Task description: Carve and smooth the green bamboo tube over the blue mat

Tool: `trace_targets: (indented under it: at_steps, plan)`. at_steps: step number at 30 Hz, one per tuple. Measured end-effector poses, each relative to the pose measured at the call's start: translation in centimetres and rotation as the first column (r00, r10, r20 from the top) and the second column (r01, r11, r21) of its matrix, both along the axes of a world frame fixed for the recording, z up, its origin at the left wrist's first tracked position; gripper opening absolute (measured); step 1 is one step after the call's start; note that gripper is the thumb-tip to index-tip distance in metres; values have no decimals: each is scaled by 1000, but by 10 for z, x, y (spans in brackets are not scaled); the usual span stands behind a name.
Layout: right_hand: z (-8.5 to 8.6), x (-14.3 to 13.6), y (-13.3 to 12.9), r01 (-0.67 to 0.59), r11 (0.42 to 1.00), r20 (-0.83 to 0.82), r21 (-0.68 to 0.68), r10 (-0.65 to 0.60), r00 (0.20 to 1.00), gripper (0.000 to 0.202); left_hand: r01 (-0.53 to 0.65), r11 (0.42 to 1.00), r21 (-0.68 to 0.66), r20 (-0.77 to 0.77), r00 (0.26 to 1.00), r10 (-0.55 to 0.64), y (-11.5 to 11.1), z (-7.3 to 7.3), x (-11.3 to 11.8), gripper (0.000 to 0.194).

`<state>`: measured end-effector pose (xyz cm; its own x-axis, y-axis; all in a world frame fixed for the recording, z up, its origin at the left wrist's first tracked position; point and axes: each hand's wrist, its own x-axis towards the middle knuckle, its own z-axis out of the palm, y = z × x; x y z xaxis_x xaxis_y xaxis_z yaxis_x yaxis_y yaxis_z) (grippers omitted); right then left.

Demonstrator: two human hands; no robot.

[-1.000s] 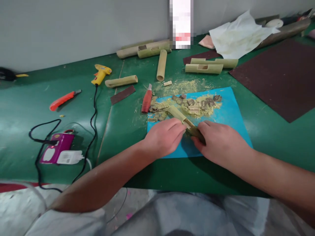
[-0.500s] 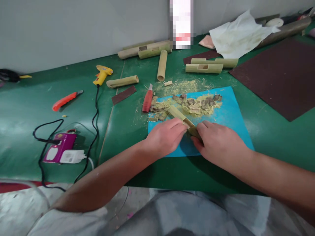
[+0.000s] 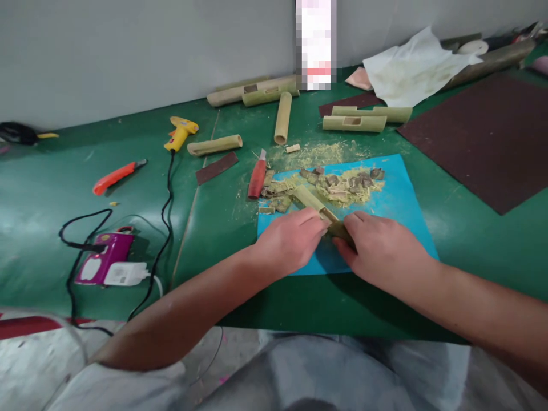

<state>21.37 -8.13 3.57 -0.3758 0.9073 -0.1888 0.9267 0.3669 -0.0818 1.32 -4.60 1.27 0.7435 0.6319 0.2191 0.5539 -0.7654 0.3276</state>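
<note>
A bamboo tube (image 3: 309, 198) with a cut notch lies slantwise over a blue sheet (image 3: 422, 231). My right hand (image 3: 383, 242) is wrapped round its near end. Beside the notch, the fingers of my left hand (image 3: 293, 238) are pinched together against the tube's edge; what they hold, if anything, is hidden. Past the tube, bamboo chips and shavings (image 3: 351, 185) are heaped on the sheet. A red-handled knife (image 3: 257, 178) rests at the sheet's left edge.
Other bamboo tubes (image 3: 355, 123) lie toward the wall. On the left are a yellow glue gun (image 3: 182, 134), an orange cutter (image 3: 115, 178) and a purple power strip (image 3: 112, 251) with cords. A dark brown sheet (image 3: 483, 142) and white cloth (image 3: 415, 68) lie at right.
The view has shifted very slightly. Both hands keep their places on the bamboo tube, with little visible movement.
</note>
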Motion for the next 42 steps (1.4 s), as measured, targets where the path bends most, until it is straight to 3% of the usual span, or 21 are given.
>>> trace_targets:
  at_steps: [9, 17, 23, 29, 33, 36, 42]
  plan:
    - [1, 0, -2, -69, 994, 42, 81, 65, 997, 18, -12, 998, 57, 108, 994, 6, -2, -5, -2, 32]
    - [-5, 4, -3, -108, 980, 18, 166, 106, 994, 20, 29, 997, -75, 67, 997, -24, 6, -11, 1, 33]
    - [-1, 4, -2, -37, 998, 16, 48, 36, 999, 20, 44, 999, -11, 12, 999, -44, 4, -4, 2, 36]
    - [2, 2, 1, 36, 999, 18, -30, -35, 999, 19, -83, 992, 99, 217, 974, 60, 22, -9, -14, 20]
    - [0, 5, 2, 50, 998, -4, 25, -50, 999, 17, -172, 979, 108, 273, 952, 137, 40, -16, -21, 15]
    - [0, 10, 3, 44, 993, -28, 108, -42, 999, 15, -222, 968, 119, 312, 934, 176, 43, -17, -22, 14]
    - [-7, 14, 3, -35, 983, -79, 181, 51, 996, 13, -128, 991, 33, 272, 955, 115, 33, -15, -17, 17]
